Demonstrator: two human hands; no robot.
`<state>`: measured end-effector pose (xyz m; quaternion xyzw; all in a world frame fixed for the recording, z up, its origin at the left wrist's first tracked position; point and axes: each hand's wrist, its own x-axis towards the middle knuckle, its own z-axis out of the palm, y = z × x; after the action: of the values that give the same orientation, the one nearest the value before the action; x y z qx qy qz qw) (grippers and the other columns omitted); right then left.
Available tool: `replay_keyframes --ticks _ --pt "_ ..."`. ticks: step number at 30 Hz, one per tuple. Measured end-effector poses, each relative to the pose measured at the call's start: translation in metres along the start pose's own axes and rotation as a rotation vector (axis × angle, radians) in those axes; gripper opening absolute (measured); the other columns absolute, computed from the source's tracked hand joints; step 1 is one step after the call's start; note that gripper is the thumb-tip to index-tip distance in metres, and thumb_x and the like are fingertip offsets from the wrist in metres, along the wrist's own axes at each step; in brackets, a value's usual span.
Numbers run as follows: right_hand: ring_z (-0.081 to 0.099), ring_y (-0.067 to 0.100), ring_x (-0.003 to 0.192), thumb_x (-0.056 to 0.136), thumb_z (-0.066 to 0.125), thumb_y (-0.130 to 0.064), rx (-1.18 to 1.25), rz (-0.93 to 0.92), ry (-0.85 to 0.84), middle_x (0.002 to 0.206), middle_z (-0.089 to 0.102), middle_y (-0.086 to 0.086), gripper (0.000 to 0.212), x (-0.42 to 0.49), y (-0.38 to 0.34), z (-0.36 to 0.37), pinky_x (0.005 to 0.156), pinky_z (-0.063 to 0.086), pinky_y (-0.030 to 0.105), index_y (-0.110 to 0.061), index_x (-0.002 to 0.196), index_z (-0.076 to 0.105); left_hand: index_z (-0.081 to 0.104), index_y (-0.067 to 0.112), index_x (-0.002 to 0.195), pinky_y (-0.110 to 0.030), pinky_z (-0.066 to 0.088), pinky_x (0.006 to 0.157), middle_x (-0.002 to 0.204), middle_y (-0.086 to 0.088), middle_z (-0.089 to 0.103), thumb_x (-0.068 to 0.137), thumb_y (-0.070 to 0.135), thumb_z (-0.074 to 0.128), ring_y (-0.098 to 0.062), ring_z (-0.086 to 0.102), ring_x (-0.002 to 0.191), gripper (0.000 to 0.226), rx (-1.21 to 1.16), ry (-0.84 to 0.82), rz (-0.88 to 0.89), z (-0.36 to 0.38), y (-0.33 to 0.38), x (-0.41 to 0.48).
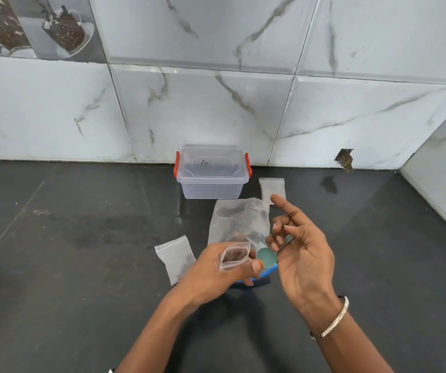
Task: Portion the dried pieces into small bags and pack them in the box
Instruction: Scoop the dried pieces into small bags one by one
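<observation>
The clear plastic box (212,172) with red latches stands shut at the back of the dark worktop (81,238), against the marbled wall tiles (216,103). Its lid carries a short dark handwritten scrawl (204,162), too small and faint to read.

The left hand (211,270) pinches a small bag (234,255) between thumb and curled fingers. The bag's mouth gapes open and brownish dried pieces show inside.

Just behind it the large bag (239,222) of dried pieces lies on the worktop, near the front of the box.

The right hand (300,251) hovers beside the small bag, index finger straight and raised, the other fingers loosely curled. One fingertip sits against a round teal piece (266,258) above a blue rim (259,278); whether the fingers actually hold it cannot be told. A silver bangle (332,319) circles that wrist.

A flat small bag (174,258) lies left of the hands, and another (271,188) lies just right of the box.
</observation>
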<state>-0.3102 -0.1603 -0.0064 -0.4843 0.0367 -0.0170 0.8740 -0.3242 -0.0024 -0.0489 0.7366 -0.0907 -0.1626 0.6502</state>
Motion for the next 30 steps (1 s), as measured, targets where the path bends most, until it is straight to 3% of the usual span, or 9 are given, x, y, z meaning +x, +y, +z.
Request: replay_keyframes --ticks 4,6,8,11,15,19,23,27,30 --pt "0.053 0.018 0.068 0.088 0.029 0.011 -0.053 0.013 0.01 0.078 0.06 0.014 0.052 -0.004 0.011 -0.008 0.068 0.05 0.028 -0.004 0.124 0.063 0.075 0.009 0.102 -0.031 0.061 0.081 0.092 -0.005 0.078 0.091 0.028 0.076 -0.013 0.073 0.076 0.022 -0.035 0.079 -0.014 0.011 -0.002 0.0" --pt "0.061 0.018 0.083 0.091 0.033 0.009 -0.307 -0.005 -0.042 0.092 0.066 0.014 0.051 -0.005 0.016 -0.02 0.08 0.053 0.03 -0.012 0.127 0.062 0.077 0.013 0.097 -0.032 0.06 0.077 0.087 -0.004 0.079 0.091 0.024 0.076 -0.015 0.073 0.072 0.012 -0.014 0.15 -0.043 0.009 -0.009 0.002" --pt "0.063 0.013 0.087 0.096 0.04 0.005 -0.63 -0.046 -0.125 0.098 0.067 0.004 0.046 -0.011 0.019 -0.034 0.078 0.052 0.025 -0.021 0.128 0.062 0.077 0.013 0.092 -0.027 0.057 0.073 0.083 -0.005 0.079 0.091 0.02 0.075 -0.016 0.073 0.071 0.008 -0.027 0.191 -0.056 0.003 -0.015 0.003" --pt "0.06 0.008 0.068 0.097 0.055 -0.004 -0.943 -0.037 -0.25 0.087 0.064 -0.005 0.032 -0.025 0.021 -0.054 0.063 0.05 0.02 -0.024 0.12 0.065 0.076 0.013 0.082 -0.023 0.056 0.07 0.078 -0.005 0.078 0.09 0.019 0.075 -0.017 0.074 0.07 0.009 0.027 0.25 -0.089 -0.004 -0.023 0.003" --pt "0.064 0.013 0.057 0.085 0.071 0.0 -0.896 0.091 -0.194 0.069 0.07 0.006 0.018 -0.043 0.024 -0.064 0.056 0.054 0.024 -0.017 0.091 0.076 0.074 0.016 0.075 -0.022 0.053 0.068 0.072 -0.003 0.077 0.088 0.023 0.076 -0.016 0.075 0.068 0.014 0.101 0.28 -0.146 -0.004 -0.031 0.0" --pt "0.068 0.015 0.055 0.083 0.073 0.001 -0.905 0.091 -0.022 0.064 0.073 0.007 0.02 -0.046 0.023 -0.075 0.057 0.056 0.021 -0.019 0.086 0.079 0.076 0.025 0.084 -0.034 0.057 0.074 0.076 0.002 0.076 0.077 0.043 0.082 -0.017 0.073 0.072 0.02 0.157 0.202 -0.145 -0.005 -0.037 -0.003" --pt "0.07 0.007 0.057 0.086 0.072 -0.01 -1.214 0.112 -0.016 0.062 0.073 -0.009 0.019 -0.043 0.023 -0.092 0.067 0.059 0.024 -0.028 0.09 0.078 0.071 0.03 0.086 -0.034 0.055 0.074 0.076 0.009 0.071 0.073 0.052 0.077 -0.013 0.066 0.076 0.026 0.481 0.276 -0.159 -0.019 -0.044 -0.009" --pt "0.068 0.002 0.06 0.084 0.073 -0.018 -1.399 -0.06 0.023 0.064 0.07 -0.02 0.015 -0.038 0.035 -0.096 0.068 0.058 0.035 -0.033 0.087 0.074 0.07 0.027 0.091 -0.027 0.05 0.073 0.088 0.012 0.061 0.083 0.043 0.077 -0.01 0.059 0.082 0.02 0.72 0.203 -0.148 -0.017 -0.041 -0.014" --pt "0.066 0.012 0.06 0.086 0.07 -0.021 -1.517 -0.271 0.041 0.063 0.068 -0.013 0.011 -0.032 0.049 -0.086 0.06 0.054 0.035 -0.029 0.088 0.064 0.074 0.028 0.106 -0.02 0.046 0.078 0.114 0.016 0.052 0.087 0.041 0.074 -0.008 0.059 0.1 0.023 0.791 0.235 -0.12 -0.007 -0.043 -0.014"
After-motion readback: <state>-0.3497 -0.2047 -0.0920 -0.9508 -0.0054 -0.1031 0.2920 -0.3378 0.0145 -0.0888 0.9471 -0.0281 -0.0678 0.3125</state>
